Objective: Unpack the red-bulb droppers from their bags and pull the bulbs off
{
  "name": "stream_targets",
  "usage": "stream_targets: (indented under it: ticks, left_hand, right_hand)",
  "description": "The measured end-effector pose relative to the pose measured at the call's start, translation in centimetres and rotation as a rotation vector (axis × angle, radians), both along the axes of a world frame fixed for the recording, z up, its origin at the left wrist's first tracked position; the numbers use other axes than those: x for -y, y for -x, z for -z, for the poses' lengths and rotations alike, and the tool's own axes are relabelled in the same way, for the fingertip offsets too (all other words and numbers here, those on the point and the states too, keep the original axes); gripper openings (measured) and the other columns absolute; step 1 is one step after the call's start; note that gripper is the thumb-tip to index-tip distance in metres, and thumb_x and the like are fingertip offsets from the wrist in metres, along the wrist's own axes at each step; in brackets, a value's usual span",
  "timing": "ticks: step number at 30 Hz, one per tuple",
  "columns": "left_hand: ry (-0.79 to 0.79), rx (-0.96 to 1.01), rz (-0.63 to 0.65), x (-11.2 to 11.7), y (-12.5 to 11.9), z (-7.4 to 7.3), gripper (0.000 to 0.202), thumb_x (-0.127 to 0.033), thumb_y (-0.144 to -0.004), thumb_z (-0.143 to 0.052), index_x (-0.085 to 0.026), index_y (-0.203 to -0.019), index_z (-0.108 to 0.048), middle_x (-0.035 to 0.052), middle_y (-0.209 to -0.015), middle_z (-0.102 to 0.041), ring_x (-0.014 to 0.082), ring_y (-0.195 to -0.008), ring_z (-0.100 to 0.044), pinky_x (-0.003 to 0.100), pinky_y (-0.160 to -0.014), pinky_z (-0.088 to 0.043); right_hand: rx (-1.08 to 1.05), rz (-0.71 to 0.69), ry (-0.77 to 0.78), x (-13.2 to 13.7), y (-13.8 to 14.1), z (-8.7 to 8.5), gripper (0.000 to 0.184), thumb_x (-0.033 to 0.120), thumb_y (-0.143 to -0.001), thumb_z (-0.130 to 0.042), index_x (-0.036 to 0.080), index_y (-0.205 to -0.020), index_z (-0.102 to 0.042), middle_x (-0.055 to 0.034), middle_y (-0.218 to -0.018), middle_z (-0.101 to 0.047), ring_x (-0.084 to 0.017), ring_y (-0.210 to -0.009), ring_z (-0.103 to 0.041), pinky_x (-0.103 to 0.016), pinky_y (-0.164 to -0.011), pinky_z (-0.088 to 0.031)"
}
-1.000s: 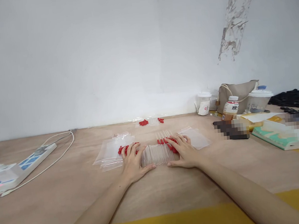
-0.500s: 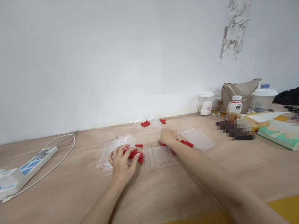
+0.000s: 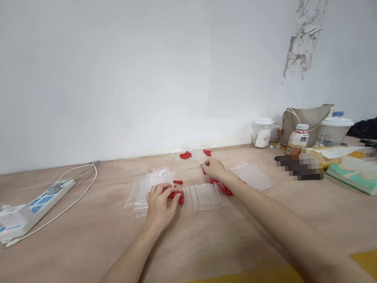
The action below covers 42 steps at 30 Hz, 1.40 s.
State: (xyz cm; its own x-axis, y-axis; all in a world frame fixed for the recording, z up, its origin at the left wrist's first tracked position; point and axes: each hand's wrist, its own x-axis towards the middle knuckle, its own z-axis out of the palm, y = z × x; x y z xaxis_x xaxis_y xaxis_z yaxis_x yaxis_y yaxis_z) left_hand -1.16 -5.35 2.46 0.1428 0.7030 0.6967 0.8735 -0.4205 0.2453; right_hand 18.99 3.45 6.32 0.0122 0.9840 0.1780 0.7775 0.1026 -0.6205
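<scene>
In the head view, my left hand [image 3: 161, 205] curls over a pile of red rubber bulbs [image 3: 181, 198], thumb and fingertips closed around bulbs at its right edge. The fingers partly hide the pile. My right hand [image 3: 214, 169] pinches a thin clear tube [image 3: 199, 157] that points up and away. Red shows below its fingertips, seemingly a bulb on the tube's near end. Between the hands lies a row of thin clear tubes [image 3: 205, 197], side by side. More red bulbs [image 3: 224, 188] lie under my right wrist, and a single bulb [image 3: 178, 182] rests behind the left pile.
Clear plastic bags lie flat at left [image 3: 136, 191] and right [image 3: 253, 177]. Farther back, red pieces [image 3: 185, 155] rest on clear plastic near the wall. A power strip [image 3: 45, 202] with cables is at far left. A lidded cup [image 3: 263, 131], bottle [image 3: 299, 139] and bag stand right.
My right hand has lifted slightly, and a clear tube now shows in its fingers. My left fingers have drawn closer together over the bulbs. The view has shifted a little.
</scene>
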Motion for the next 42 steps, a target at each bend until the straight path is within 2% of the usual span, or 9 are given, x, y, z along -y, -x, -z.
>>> stream_targets:
  ticks: [4, 5, 9, 13, 19, 25, 28, 35, 42]
  left_hand:
    - [0.018, 0.037, 0.088, 0.5, -1.1, -0.3, 0.017, -0.029, -0.079, -0.050, -0.024, -0.092, -0.060, 0.0026, -0.095, -0.059, 0.0194, -0.092, -0.050, 0.036, -0.081, -0.034]
    - [0.011, 0.044, 0.112, 0.7, -1.5, -0.5, 0.018, -0.029, -0.079, -0.050, -0.023, -0.094, -0.059, 0.0030, -0.095, -0.059, 0.0193, -0.092, -0.050, 0.036, -0.083, -0.034]
    - [0.037, 0.040, 0.241, 1.7, -3.3, -0.5, 0.024, -0.036, -0.080, -0.049, -0.020, -0.096, -0.057, 0.0049, -0.095, -0.061, 0.0199, -0.092, -0.051, 0.035, -0.081, -0.036]
    - [0.089, 0.004, 0.340, 2.1, -4.1, 0.1, 0.030, -0.037, -0.083, -0.047, -0.021, -0.107, -0.056, 0.0053, -0.092, -0.064, 0.0179, -0.083, -0.055, 0.032, -0.074, -0.039]
    - [-0.015, -0.138, 0.291, 1.1, -2.7, 0.4, 0.023, -0.032, -0.085, -0.045, -0.020, -0.092, -0.063, 0.0036, -0.076, -0.066, 0.0160, -0.071, -0.056, 0.031, -0.069, -0.036]
    - [-0.125, -0.300, 0.298, 1.1, -2.4, 1.0, 0.021, -0.032, -0.085, -0.046, -0.022, -0.088, -0.064, 0.0022, -0.074, -0.067, 0.0159, -0.071, -0.054, 0.033, -0.071, -0.032]
    - [-0.129, -0.343, 0.320, 1.5, -2.5, 1.2, 0.023, -0.034, -0.085, -0.045, -0.022, -0.085, -0.064, 0.0018, -0.068, -0.066, 0.0154, -0.069, -0.052, 0.034, -0.073, -0.031]
    - [-0.107, -0.456, 0.333, 1.4, -1.6, 0.1, 0.029, -0.036, -0.086, -0.042, -0.023, -0.070, -0.063, 0.0005, -0.057, -0.060, 0.0148, -0.067, -0.049, 0.036, -0.077, -0.028]
    - [-0.041, -0.432, 0.415, 1.4, -1.2, -0.4, 0.030, -0.028, -0.087, -0.039, -0.021, -0.069, -0.062, 0.0020, -0.060, -0.060, 0.0138, -0.063, -0.050, 0.029, -0.062, -0.034]
  right_hand:
    - [-0.222, -0.179, -0.059, 4.7, -0.9, 1.2, 0.024, 0.034, -0.083, -0.036, 0.017, -0.096, -0.047, -0.0010, -0.073, -0.061, -0.010, -0.065, -0.056, -0.021, -0.059, -0.042]
    - [-0.409, -0.284, -0.056, 5.8, -1.0, 1.8, 0.025, 0.034, -0.081, -0.040, 0.016, -0.099, -0.045, -0.0002, -0.070, -0.060, -0.010, -0.062, -0.056, -0.022, -0.058, -0.042]
    - [-0.891, -0.492, 0.094, 8.7, -0.6, 3.9, 0.033, 0.046, -0.068, -0.058, 0.019, -0.085, -0.045, 0.0014, -0.069, -0.059, -0.010, -0.056, -0.055, -0.024, -0.056, -0.043]
    - [-1.075, -0.552, 0.150, 9.6, 0.3, 4.8, 0.036, 0.046, -0.059, -0.067, 0.018, -0.074, -0.050, 0.0017, -0.063, -0.060, -0.011, -0.059, -0.057, -0.027, -0.063, -0.043]
    - [-0.816, -0.405, -0.051, 8.9, -2.0, 4.4, 0.031, 0.046, -0.063, -0.065, 0.016, -0.071, -0.062, -0.0017, -0.066, -0.063, -0.013, -0.062, -0.056, -0.028, -0.062, -0.041]
    - [0.124, -0.481, -0.521, 9.9, -3.1, 5.4, 0.023, 0.033, -0.085, -0.044, 0.024, -0.090, -0.065, -0.0033, -0.079, -0.065, -0.015, -0.076, -0.054, -0.033, -0.076, -0.028]
    - [0.384, -0.481, -0.669, 10.6, -2.5, 6.1, 0.026, 0.024, -0.088, -0.037, 0.022, -0.088, -0.063, -0.0017, -0.070, -0.062, -0.012, -0.068, -0.051, -0.031, -0.072, -0.022]
    - [0.437, -0.450, -0.770, 10.7, -2.5, 6.1, 0.024, 0.023, -0.087, -0.038, 0.020, -0.078, -0.060, 0.0013, -0.064, -0.060, -0.009, -0.060, -0.047, -0.030, -0.070, -0.017]
    - [0.429, -0.441, -0.726, 10.6, -3.1, 6.3, 0.023, 0.021, -0.086, -0.039, 0.022, -0.080, -0.062, 0.0016, -0.066, -0.062, -0.009, -0.063, -0.049, -0.030, -0.074, -0.017]
